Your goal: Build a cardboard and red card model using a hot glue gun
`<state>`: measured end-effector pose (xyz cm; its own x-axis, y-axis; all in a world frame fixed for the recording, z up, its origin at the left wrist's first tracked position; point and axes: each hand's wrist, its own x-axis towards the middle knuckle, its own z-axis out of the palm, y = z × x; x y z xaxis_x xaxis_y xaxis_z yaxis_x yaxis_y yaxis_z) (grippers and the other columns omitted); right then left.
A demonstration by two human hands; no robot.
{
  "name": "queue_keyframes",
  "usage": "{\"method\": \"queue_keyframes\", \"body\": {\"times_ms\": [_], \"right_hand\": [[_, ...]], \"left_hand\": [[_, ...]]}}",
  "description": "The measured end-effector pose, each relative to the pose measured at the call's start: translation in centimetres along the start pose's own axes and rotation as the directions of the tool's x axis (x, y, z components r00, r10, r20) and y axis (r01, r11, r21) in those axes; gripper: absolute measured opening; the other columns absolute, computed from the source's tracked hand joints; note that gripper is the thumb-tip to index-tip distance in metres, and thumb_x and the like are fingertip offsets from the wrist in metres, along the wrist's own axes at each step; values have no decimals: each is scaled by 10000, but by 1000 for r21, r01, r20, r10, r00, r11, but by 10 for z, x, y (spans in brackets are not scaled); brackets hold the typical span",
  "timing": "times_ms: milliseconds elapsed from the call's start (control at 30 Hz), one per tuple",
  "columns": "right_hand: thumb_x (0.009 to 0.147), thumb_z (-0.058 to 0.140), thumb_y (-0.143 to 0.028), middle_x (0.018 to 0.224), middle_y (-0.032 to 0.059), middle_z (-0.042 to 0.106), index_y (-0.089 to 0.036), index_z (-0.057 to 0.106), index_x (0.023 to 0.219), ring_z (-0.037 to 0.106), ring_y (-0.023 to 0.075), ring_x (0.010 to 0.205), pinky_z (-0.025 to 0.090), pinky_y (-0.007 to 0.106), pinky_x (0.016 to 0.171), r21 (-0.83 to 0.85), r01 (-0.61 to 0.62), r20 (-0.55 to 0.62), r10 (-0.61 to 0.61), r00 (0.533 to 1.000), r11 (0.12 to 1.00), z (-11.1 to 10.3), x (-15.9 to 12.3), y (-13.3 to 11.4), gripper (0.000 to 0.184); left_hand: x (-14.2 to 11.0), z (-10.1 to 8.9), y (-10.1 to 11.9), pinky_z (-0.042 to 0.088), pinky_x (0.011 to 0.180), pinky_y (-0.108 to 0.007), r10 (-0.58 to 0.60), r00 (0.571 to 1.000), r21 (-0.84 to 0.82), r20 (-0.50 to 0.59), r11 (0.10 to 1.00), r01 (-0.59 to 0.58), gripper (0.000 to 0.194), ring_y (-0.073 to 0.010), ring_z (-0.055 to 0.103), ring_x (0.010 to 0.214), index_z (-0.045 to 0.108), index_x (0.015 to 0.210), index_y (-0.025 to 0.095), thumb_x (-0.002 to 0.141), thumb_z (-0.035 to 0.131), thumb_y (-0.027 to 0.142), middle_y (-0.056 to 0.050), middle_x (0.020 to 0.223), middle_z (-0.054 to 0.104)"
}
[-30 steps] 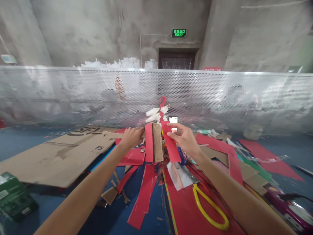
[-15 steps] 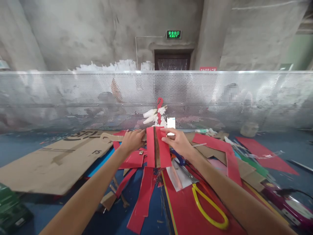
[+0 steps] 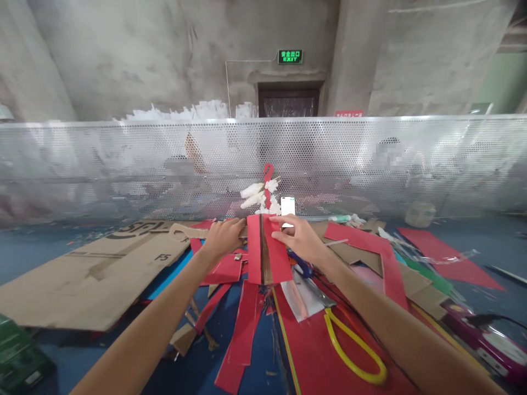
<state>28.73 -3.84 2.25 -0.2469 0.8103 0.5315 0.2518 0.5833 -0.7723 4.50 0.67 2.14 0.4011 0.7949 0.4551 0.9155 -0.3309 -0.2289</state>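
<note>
While the right hand (image 3: pixel 303 240) pinches the right red strip (image 3: pixel 278 258) near its top, the left hand (image 3: pixel 224 238) grips the left edge of the cardboard piece (image 3: pixel 267 269). That piece lies between both hands, brown showing between its red sides; beyond stand white flowers (image 3: pixel 252 196) and a phone (image 3: pixel 288 207).

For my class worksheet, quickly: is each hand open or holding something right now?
Left hand: closed, holding the red-faced cardboard by its left edge.
Right hand: closed, pinching the red strip near its top.
</note>
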Motion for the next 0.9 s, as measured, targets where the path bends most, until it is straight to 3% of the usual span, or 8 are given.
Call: {"method": "queue_keyframes", "body": {"times_ms": [233, 433, 900], "right_hand": [[842, 723, -305, 1262, 103, 620, -224, 712, 1232, 608, 123, 743, 543, 304, 711, 21, -28, 28, 27, 999, 999, -1, -1, -9, 399], [841, 712, -321, 1031, 40, 621, -228, 681, 1270, 539, 91, 618, 475, 270, 603, 9, -45, 44, 45, 998, 999, -2, -1, -4, 440], [862, 718, -281, 1006, 43, 620, -229, 700, 1252, 611, 134, 720, 541, 305, 703, -81, 18, 19, -17, 1000, 997, 4, -5, -10, 394]], "left_hand": [[0, 1, -1, 509, 803, -397, -21, 999, -16, -27, 1000, 21, 428, -346, 713, 1039, 640, 1265, 254, 853, 523, 232, -100, 1124, 757], [1, 0, -5, 499, 775, -366, -56, 998, -22, -27, 998, 55, 449, -325, 724, 1025, 623, 1304, 264, 873, 501, 230, -101, 1113, 764], [1, -2, -3, 508, 826, -397, -52, 998, -27, -35, 998, 51, 494, -346, 720, 1034, 600, 1349, 279, 865, 514, 234, -105, 1109, 763]]}}
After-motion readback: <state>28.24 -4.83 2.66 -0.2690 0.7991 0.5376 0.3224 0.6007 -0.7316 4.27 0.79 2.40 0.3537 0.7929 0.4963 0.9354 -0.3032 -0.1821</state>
